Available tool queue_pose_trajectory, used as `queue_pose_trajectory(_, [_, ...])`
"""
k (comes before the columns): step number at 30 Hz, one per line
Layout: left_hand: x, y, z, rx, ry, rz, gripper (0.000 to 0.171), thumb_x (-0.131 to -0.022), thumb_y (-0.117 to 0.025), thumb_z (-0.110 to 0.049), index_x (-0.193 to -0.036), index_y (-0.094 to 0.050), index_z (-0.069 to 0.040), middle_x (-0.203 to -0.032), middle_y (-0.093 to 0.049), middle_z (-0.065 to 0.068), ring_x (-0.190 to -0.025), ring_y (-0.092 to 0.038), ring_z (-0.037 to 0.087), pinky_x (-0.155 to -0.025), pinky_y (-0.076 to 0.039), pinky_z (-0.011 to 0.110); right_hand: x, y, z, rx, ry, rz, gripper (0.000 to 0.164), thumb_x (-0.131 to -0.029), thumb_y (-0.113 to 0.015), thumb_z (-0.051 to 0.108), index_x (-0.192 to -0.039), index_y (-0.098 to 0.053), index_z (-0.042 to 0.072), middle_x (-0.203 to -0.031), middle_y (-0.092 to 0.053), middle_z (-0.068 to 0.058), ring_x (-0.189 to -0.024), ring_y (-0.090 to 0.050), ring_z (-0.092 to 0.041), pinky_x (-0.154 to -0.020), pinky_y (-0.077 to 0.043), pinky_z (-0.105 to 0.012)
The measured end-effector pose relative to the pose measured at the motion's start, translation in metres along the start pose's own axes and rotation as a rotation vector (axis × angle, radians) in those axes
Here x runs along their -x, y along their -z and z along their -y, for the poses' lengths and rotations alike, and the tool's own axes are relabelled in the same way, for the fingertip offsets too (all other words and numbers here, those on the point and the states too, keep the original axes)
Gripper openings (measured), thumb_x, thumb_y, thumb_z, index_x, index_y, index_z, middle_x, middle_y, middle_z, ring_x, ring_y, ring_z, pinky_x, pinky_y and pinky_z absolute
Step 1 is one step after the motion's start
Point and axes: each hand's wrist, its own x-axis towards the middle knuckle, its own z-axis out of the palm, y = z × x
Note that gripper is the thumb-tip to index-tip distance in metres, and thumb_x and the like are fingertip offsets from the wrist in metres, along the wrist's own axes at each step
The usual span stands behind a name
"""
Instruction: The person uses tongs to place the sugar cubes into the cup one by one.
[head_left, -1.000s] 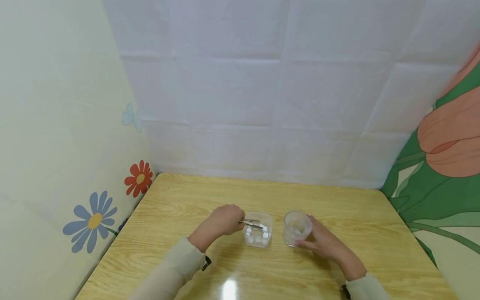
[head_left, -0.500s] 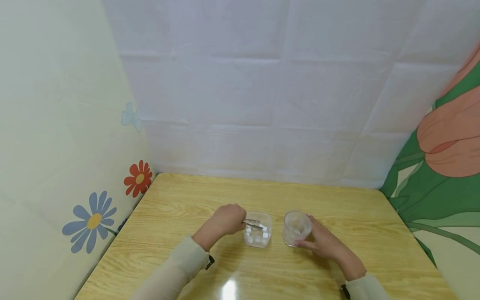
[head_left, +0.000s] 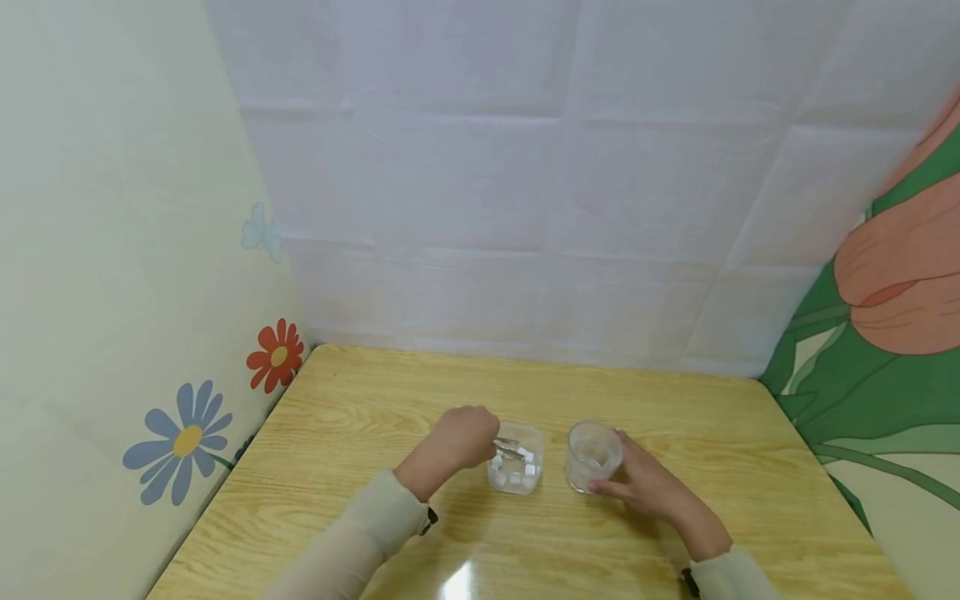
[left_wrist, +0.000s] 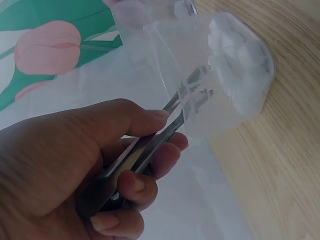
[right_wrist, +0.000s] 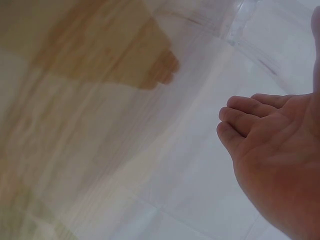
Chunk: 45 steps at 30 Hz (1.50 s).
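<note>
My left hand [head_left: 461,437] grips a pair of metal tongs [left_wrist: 145,150], thumb on one side and fingers curled round the other. The tongs' toothed tips reach into a clear square plastic container [head_left: 516,485], seen through its wall in the left wrist view, a short way apart. Several small white cubes [head_left: 530,469] lie in its bottom. To the right stands a clear glass [head_left: 594,457], which my right hand [head_left: 647,483] holds from its right side, thumb on the near side and fingers behind. The right wrist view shows that hand's palm and fingertips [right_wrist: 227,135].
Both vessels stand side by side on a wood-grain table [head_left: 375,392], a small gap between them. A white sheet [head_left: 465,183] hangs behind the table's far edge. Flower-printed panels [head_left: 187,442] flank it on the left and right.
My left hand has shifted slightly to the right with the tongs, so it now overlaps the container's left edge. My right hand and the glass have stayed in place.
</note>
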Motion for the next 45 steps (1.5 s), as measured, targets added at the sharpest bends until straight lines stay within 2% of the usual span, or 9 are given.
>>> queue_pose_trajectory(6, [-0.004, 0.002, -0.005, -0.028, 0.016, 0.009, 0.03, -0.091, -0.074, -0.024, -0.066, -0.061, -0.015, -0.069, -0.061, -0.002, -0.058, -0.052, 0.012, -0.054, -0.051, 0.031, 0.0, 0.0, 0.0, -0.005, 0.002, 0.001, 0.095, -0.085, -0.078, 0.049, -0.151, -0.034, -0.005, -0.144, -0.049, -0.029, -0.137, -0.039, -0.054, -0.109, -0.03, -0.068])
queue_pose_trajectory(13, [-0.008, 0.002, -0.009, -0.041, 0.024, 0.009, 0.031, -0.09, -0.073, -0.019, -0.064, -0.057, -0.015, -0.068, -0.058, -0.002, -0.057, -0.049, 0.011, -0.052, -0.048, 0.029, -0.001, 0.001, 0.001, -0.001, -0.003, 0.0, 0.096, -0.085, -0.078, 0.049, -0.151, -0.034, -0.004, -0.145, -0.048, -0.029, -0.138, -0.038, -0.054, -0.11, -0.03, -0.068])
queue_pose_trajectory(23, [-0.015, -0.002, -0.012, -0.006, 0.038, 0.04, 0.024, -0.089, -0.075, -0.017, -0.069, -0.062, -0.014, -0.07, -0.06, -0.002, -0.06, -0.051, 0.011, -0.056, -0.05, 0.028, -0.001, 0.003, 0.001, -0.001, -0.019, 0.01, 0.098, -0.085, -0.077, 0.051, -0.152, -0.032, -0.006, -0.147, -0.045, -0.031, -0.14, -0.034, -0.055, -0.111, -0.028, -0.068])
queue_pose_trajectory(32, [-0.017, -0.003, -0.016, -0.002, 0.035, 0.071, 0.025, -0.091, -0.072, -0.013, -0.069, -0.062, -0.014, -0.066, -0.055, -0.004, -0.058, -0.047, 0.01, -0.052, -0.046, 0.025, 0.0, 0.002, 0.003, -0.018, -0.002, 0.01, 0.094, -0.086, -0.078, 0.046, -0.151, -0.034, -0.004, -0.145, -0.048, -0.029, -0.139, -0.035, -0.055, -0.111, -0.026, -0.068])
queue_pose_trajectory(38, [-0.017, -0.002, -0.017, 0.025, 0.038, 0.09, 0.026, -0.093, -0.071, -0.015, -0.068, -0.062, -0.013, -0.065, -0.055, -0.003, -0.056, -0.046, 0.009, -0.053, -0.046, 0.024, 0.0, 0.002, 0.003, -0.018, -0.011, 0.017, 0.096, -0.086, -0.078, 0.048, -0.152, -0.032, -0.004, -0.147, -0.045, -0.03, -0.141, -0.031, -0.056, -0.11, -0.028, -0.069])
queue_pose_trajectory(45, [-0.019, -0.004, -0.015, 0.044, 0.047, 0.091, 0.023, -0.094, -0.07, -0.015, -0.072, -0.064, -0.013, -0.067, -0.056, -0.004, -0.056, -0.046, 0.009, -0.052, -0.044, 0.024, 0.001, 0.001, 0.002, -0.005, 0.009, 0.0, 0.094, -0.085, -0.079, 0.047, -0.15, -0.035, -0.005, -0.145, -0.048, -0.03, -0.138, -0.035, -0.056, -0.109, -0.029, -0.069])
